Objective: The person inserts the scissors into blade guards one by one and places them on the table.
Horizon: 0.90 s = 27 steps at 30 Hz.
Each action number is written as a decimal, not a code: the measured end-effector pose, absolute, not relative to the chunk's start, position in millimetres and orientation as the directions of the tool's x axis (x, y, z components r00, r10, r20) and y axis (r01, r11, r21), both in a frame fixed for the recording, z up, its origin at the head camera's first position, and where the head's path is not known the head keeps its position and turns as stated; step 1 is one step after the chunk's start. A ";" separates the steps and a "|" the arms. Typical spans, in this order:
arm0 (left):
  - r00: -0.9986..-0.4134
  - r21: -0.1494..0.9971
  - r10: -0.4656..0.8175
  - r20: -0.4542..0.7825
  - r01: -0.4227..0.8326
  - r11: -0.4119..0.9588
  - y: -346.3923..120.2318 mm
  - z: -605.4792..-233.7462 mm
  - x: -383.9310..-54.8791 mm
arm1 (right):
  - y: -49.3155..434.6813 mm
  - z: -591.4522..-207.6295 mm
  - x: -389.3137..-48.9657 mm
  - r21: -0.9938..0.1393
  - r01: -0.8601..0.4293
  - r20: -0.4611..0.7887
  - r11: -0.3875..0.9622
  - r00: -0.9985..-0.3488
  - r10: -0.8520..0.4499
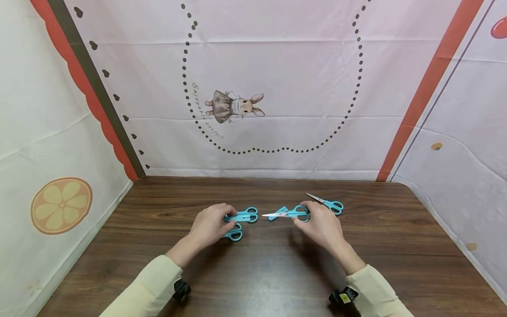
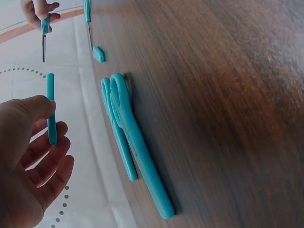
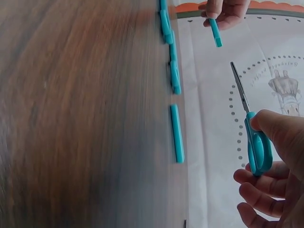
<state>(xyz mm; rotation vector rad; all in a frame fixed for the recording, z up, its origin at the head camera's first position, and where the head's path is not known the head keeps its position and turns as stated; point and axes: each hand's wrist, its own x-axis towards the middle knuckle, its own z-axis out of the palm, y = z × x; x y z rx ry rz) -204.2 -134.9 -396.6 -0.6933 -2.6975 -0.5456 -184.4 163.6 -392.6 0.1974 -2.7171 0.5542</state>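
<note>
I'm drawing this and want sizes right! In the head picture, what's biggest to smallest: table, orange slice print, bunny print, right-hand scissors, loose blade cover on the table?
As they look there:
1. Wood-grain table
2. Printed orange slice
3. Printed bunny
4. Scissors in the right hand
5. Loose blade cover

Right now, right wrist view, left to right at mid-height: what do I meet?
Brown wood-grain table, slim turquoise plastic blade cover, white dotted cloth, turquoise-handled metal-bladed scissors, right hand.

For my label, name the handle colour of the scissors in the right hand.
Turquoise handle, clearest in the right wrist view.
</note>
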 end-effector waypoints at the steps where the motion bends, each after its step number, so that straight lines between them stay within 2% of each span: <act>1: -0.837 0.281 0.397 0.376 0.512 0.812 -135.2 -396.5 -204.1 | 162.4 -392.4 -183.8 -0.352 -0.205 0.368 0.913 -0.928 -0.066; 27: -0.803 0.262 0.411 0.432 0.547 0.795 -135.3 -389.4 -202.9 | 149.5 -396.7 -182.7 -0.354 -0.214 0.375 0.910 -0.924 -0.071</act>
